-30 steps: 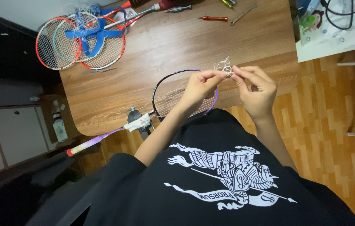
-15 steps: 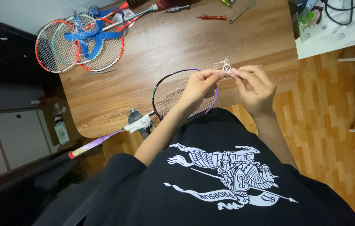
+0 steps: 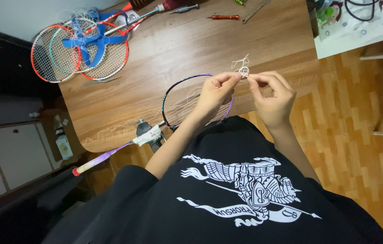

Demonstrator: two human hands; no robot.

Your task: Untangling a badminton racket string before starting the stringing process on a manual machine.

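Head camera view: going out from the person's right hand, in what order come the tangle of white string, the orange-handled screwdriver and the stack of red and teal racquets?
1. Tangle of white string: pinched at the fingertips of the right hand.
2. Orange-handled screwdriver: on the wooden table's far edge, beyond the hands.
3. Stack of red and teal racquets: far-left corner of the table.

Wooden table (image 3: pixel 263 40) with brown grain, rounded near-left corner, fills upper middle. Parquet floor (image 3: pixel 349 135) in warm orange-brown at right and under table's near edge. White cabinet (image 3: pixel 11 153) with small knobs at left, low down. Pale wall (image 3: pixel 15 16) beyond table's far-left corner. White-topped surface (image 3: pixel 381 31) past table's right edge, upper right. Light even, soft shadow along left side.
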